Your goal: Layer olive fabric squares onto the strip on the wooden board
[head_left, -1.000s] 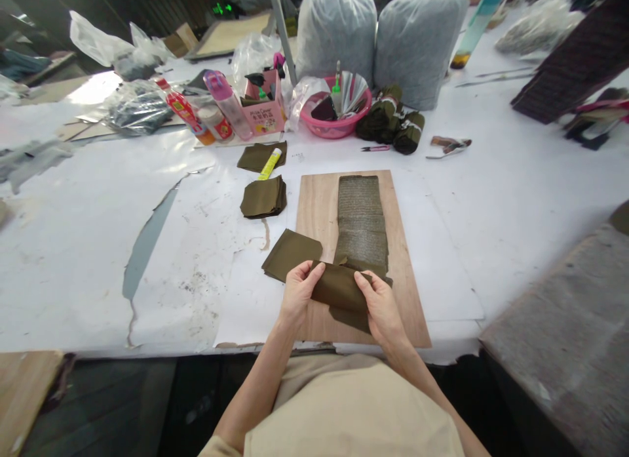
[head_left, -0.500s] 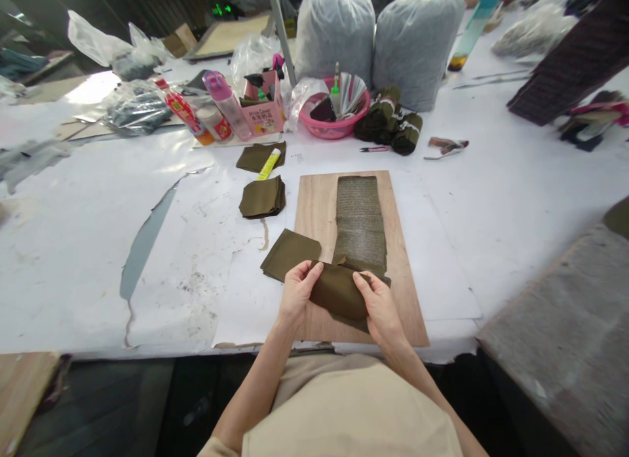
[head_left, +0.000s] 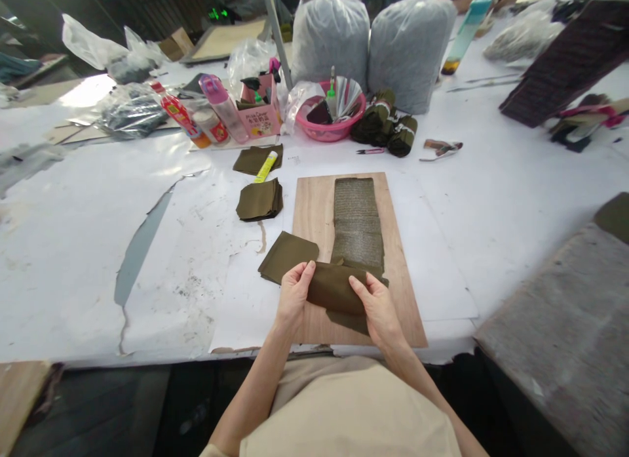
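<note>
Between my two hands a dark olive fabric piece (head_left: 335, 288) is stretched over the near part of a wooden board (head_left: 314, 208). My left hand (head_left: 295, 292) pinches its left end, thumb on top. The right end is pinched by my right hand (head_left: 377, 305). Beneath it, part of another olive piece shows near the board's front. A column of overlapping olive pieces (head_left: 356, 214) with a speckled surface lies on the board just beyond my hands. Left of the board's near half, close to my left hand, is a small stack of olive fabric pieces (head_left: 289, 255).
Two more olive stacks lie left of the board, the nearer one (head_left: 259, 199) beside a yellow tube (head_left: 266, 167). Behind stand a pink basket (head_left: 331, 130), a pink box (head_left: 260, 116), bottles and two large stuffed bags (head_left: 330, 44). A grey slab (head_left: 560, 306) is at the right.
The view has shifted slightly. Both hands still pinch the fabric piece, which now looks a little flatter and more spread between them.
</note>
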`<state>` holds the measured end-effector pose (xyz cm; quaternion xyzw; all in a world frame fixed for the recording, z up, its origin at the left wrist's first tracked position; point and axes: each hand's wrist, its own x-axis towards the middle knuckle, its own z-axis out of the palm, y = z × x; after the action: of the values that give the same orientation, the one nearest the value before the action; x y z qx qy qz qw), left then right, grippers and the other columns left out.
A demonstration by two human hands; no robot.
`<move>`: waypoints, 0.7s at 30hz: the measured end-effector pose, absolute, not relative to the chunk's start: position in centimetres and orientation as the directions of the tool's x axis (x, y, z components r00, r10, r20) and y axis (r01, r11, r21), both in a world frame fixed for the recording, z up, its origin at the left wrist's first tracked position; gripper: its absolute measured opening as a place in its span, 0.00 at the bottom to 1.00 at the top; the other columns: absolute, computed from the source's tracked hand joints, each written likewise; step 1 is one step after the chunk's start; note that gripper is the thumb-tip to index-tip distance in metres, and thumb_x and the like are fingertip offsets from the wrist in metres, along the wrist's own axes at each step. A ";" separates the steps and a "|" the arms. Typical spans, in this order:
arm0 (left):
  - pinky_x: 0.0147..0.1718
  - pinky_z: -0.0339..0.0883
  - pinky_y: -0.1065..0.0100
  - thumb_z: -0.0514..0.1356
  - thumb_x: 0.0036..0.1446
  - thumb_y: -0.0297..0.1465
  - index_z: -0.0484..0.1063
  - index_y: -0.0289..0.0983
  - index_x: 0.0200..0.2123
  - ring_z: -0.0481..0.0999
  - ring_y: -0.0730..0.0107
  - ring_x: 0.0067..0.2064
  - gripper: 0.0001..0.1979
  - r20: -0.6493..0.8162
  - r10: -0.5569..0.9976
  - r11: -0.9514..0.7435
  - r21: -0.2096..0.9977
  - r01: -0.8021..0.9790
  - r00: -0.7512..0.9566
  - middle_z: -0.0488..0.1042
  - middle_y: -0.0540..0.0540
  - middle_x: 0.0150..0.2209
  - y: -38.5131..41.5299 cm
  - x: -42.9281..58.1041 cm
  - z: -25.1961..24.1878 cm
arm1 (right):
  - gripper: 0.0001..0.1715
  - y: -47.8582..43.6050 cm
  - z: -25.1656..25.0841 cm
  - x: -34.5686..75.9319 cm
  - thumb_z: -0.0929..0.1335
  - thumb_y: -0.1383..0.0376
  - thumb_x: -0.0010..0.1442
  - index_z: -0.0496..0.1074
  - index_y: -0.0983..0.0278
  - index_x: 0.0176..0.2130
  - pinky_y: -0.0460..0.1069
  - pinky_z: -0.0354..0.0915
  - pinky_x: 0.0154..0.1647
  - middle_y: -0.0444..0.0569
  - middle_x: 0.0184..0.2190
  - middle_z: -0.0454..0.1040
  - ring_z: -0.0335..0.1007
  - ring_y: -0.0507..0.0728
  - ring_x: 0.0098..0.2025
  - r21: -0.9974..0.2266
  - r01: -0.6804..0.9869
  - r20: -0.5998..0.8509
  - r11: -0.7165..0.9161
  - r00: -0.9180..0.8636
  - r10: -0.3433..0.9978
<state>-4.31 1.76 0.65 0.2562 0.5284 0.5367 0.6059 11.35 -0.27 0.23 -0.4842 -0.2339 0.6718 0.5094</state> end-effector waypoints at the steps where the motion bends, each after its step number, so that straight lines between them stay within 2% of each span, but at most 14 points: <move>1: 0.29 0.62 0.77 0.68 0.50 0.45 0.70 0.34 0.26 0.68 0.78 0.26 0.19 -0.362 0.922 0.289 0.880 -0.376 -0.138 0.72 0.53 0.24 1.7 -4.3 0.7 | 0.17 -0.3 0.3 11.3 0.74 0.54 0.53 0.75 0.60 0.40 0.51 0.68 0.47 0.45 0.39 0.79 0.73 0.56 0.41 -0.804 -0.464 -0.414 -0.373 -0.013 0.910; 7: 0.28 0.61 0.77 0.67 0.52 0.45 0.68 0.35 0.24 0.66 0.78 0.26 0.20 -0.332 0.929 0.267 0.906 -0.328 -0.161 0.70 0.53 0.23 1.7 -4.1 0.5 | 0.18 -0.2 0.6 11.2 0.74 0.54 0.53 0.75 0.61 0.40 0.51 0.68 0.46 0.45 0.38 0.79 0.72 0.56 0.40 -0.816 -0.449 -0.412 -0.365 0.007 0.911; 9: 0.30 0.63 0.76 0.66 0.53 0.46 0.71 0.35 0.28 0.68 0.76 0.28 0.18 -0.286 0.939 0.234 0.938 -0.257 -0.189 0.72 0.52 0.26 1.7 -4.1 0.4 | 0.18 -0.2 0.9 11.3 0.73 0.53 0.53 0.74 0.60 0.40 0.50 0.68 0.45 0.45 0.38 0.79 0.72 0.56 0.40 -0.843 -0.422 -0.384 -0.334 0.038 0.922; 11: 0.36 0.66 0.73 0.66 0.54 0.44 0.74 0.37 0.37 0.72 0.71 0.35 0.16 -0.164 0.951 0.143 0.985 -0.098 -0.264 0.75 0.48 0.34 1.6 -4.2 0.5 | 0.17 -0.4 1.3 11.4 0.73 0.52 0.54 0.74 0.60 0.39 0.49 0.68 0.42 0.44 0.36 0.78 0.71 0.55 0.38 -0.885 -0.366 -0.342 -0.286 0.095 0.935; 13: 0.43 0.66 0.69 0.67 0.53 0.41 0.75 0.39 0.45 0.72 0.64 0.46 0.19 0.024 0.937 0.023 0.991 0.130 -0.348 0.73 0.43 0.44 1.4 -4.3 0.9 | 0.15 -0.8 2.0 11.5 0.72 0.52 0.55 0.73 0.60 0.36 0.48 0.66 0.36 0.43 0.32 0.76 0.69 0.54 0.33 -0.939 -0.251 -0.282 -0.235 0.171 0.944; 15: 0.46 0.66 0.67 0.68 0.52 0.40 0.76 0.39 0.46 0.70 0.60 0.50 0.18 0.141 0.933 -0.052 0.963 0.264 -0.330 0.72 0.41 0.47 0.9 -4.2 1.6 | 0.12 -1.1 2.8 11.6 0.72 0.54 0.56 0.72 0.59 0.34 0.47 0.64 0.32 0.41 0.27 0.73 0.66 0.53 0.29 -0.984 -0.084 -0.176 -0.160 0.243 0.954; 17: 0.46 0.67 0.66 0.68 0.52 0.40 0.77 0.40 0.47 0.72 0.60 0.48 0.19 0.074 0.983 -0.047 0.986 0.158 -0.166 0.73 0.41 0.46 0.1 -3.9 2.5 | 0.08 -1.3 3.5 11.5 0.71 0.57 0.58 0.73 0.59 0.33 0.47 0.63 0.31 0.42 0.27 0.72 0.65 0.53 0.28 -0.996 0.080 -0.027 -0.047 0.235 0.972; 19: 0.44 0.69 0.66 0.69 0.50 0.42 0.74 0.39 0.52 0.74 0.59 0.45 0.27 -0.055 0.997 0.060 0.995 -0.081 0.059 0.74 0.40 0.46 -0.7 -3.4 3.1 | 0.05 -1.4 4.0 11.2 0.69 0.60 0.60 0.74 0.58 0.37 0.48 0.66 0.35 0.45 0.32 0.74 0.69 0.54 0.33 -0.976 0.198 0.117 0.089 0.134 0.984; 21: 0.45 0.70 0.66 0.70 0.49 0.43 0.73 0.39 0.54 0.75 0.59 0.45 0.30 -0.146 0.981 0.172 0.958 -0.229 0.125 0.76 0.41 0.46 -1.2 -2.9 3.2 | 0.10 -1.5 4.3 10.9 0.68 0.64 0.60 0.74 0.57 0.44 0.51 0.68 0.42 0.47 0.40 0.75 0.71 0.57 0.41 -0.944 0.267 0.195 0.192 -0.013 0.981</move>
<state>-2.91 -1.24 3.23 0.4207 0.4473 0.4871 0.6211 10.87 -1.45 4.34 -0.5147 -0.6061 0.3731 0.4780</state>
